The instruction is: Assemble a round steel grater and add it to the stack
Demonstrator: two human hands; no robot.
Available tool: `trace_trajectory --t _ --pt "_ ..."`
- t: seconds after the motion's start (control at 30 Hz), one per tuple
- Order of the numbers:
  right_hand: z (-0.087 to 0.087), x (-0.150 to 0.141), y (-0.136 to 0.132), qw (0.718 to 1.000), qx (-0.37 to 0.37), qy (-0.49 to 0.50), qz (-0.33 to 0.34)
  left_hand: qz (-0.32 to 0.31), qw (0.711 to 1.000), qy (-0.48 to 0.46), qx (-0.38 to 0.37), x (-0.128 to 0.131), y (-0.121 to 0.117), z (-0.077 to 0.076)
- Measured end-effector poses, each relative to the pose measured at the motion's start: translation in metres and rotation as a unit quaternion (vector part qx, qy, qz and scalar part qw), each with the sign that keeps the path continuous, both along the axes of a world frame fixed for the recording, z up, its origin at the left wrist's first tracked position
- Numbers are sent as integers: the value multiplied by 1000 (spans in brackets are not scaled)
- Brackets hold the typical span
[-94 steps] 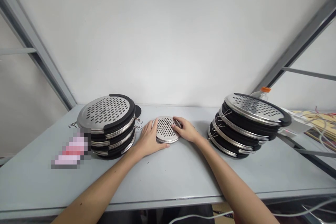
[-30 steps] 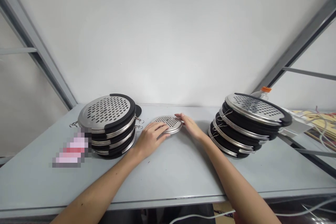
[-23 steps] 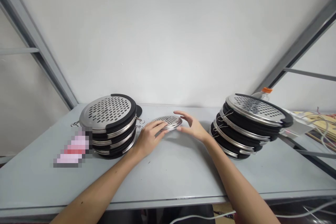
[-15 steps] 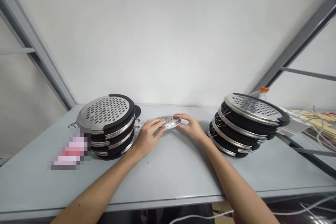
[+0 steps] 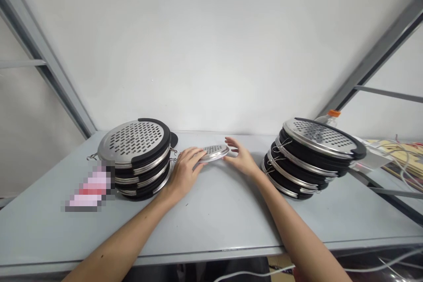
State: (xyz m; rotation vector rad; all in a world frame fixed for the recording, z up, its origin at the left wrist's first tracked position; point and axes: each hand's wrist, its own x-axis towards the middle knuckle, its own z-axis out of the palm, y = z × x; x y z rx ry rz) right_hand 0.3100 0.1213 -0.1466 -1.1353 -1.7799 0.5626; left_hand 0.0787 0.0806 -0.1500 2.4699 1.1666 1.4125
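Observation:
A small round perforated metal disc is tilted just above the grey table near the back wall. My left hand grips the disc's left edge with its fingertips. My right hand is beside the disc's right edge with the fingers spread and slightly lifted; whether they touch the rim I cannot tell. A stack of larger perforated metal plates with black rims stands left of my left hand. A second such stack leans at the right.
A pixelated pink patch lies left of the left stack. Behind the right stack an orange-capped bottle shows, with wires and a white box further right. Grey metal frame bars run up both sides.
The disc, lying flat under both hands three seconds ago, has been lifted and tilted by my left hand. My right hand has drawn its fingers off the disc's top to its right edge.

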Motion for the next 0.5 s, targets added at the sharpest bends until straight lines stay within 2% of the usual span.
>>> trace_trajectory --t 0.13,0.3,0.43,0.5 --pt "-7 4 7 995 -96 12 -3 -23 997 -61 -37 3 -7 9" --pt "2 -2 0 979 -150 89 104 -94 971 -204 -84 7 -11 20" --pt "6 -4 -4 958 -196 126 168 -96 949 -275 -117 10 -13 24" --pt "4 -2 -3 951 -217 145 167 -95 947 -282 -118 10 -13 26"
